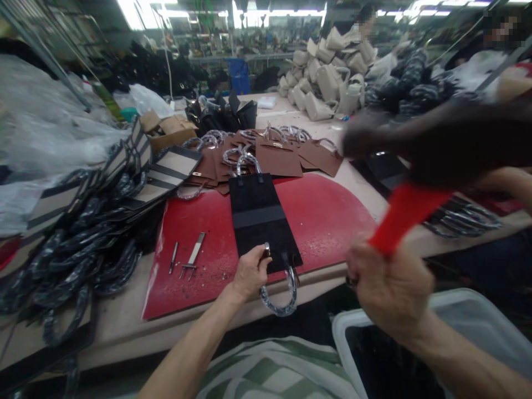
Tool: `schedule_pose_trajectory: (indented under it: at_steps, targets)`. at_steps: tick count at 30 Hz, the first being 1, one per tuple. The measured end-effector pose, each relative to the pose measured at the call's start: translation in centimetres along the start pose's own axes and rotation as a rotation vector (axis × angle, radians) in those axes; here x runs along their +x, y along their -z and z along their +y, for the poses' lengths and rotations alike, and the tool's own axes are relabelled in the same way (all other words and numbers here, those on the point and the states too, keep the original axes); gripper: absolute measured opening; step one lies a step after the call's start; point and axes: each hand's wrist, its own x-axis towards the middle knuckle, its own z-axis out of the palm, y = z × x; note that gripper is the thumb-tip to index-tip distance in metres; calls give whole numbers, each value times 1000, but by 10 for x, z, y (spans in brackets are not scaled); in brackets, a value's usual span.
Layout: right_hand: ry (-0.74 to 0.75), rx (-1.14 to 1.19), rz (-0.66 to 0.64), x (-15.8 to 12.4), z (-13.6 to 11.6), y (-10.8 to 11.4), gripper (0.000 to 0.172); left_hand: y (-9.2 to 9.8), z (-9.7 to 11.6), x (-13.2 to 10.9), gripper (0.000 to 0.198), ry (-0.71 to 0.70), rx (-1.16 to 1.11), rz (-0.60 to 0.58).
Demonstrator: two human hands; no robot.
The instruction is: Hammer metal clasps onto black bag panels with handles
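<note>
A black bag panel (pixel 260 221) lies lengthwise on a red mat (pixel 332 213), with a plastic-wrapped handle at each end. My left hand (pixel 249 271) rests at its near end, fingers closed around a short metal punch (pixel 266 249) that stands on the panel. The near handle (pixel 279 310) loops over the table edge, just right of that hand. Raised on the right, my right hand (pixel 393 291) grips a hammer (pixel 403 216) by its red handle. Its dark head is smeared by motion and well apart from the punch.
On the mat's left lie a pronged metal tool (pixel 194 255) and a thin metal rod (pixel 173 257). Brown bag panels (pixel 278 158) are heaped behind. Black-and-beige panels (pixel 166 172) pile up at left. A translucent bin (pixel 343 327) stands below the table edge at right.
</note>
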Motion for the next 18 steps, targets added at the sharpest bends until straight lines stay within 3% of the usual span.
schedule_pose_trajectory:
  at_steps: [3, 5, 10, 13, 15, 18]
  targets:
    - [87, -317, -321, -11, 21, -13, 28, 1, 0, 1, 12, -8, -3, 0]
    - [35, -392, -436, -11, 33, -14, 25, 1, 0, 1, 12, -7, -1, 4]
    - [-136, -207, -436, 14, 70, -15, 35, 4, 5, 3, 8, 9, 0, 4]
    - [-243, -286, -436, 25, 100, -32, 31, 7, 9, 2, 11, 40, -45, -18]
    - [-180, -472, -328, 27, 112, -47, 24, 10, 11, 2, 14, 62, -72, -31]
    - [82, -576, -128, 25, 113, -70, 38, 13, 14, 3, 11, 90, -69, -30]
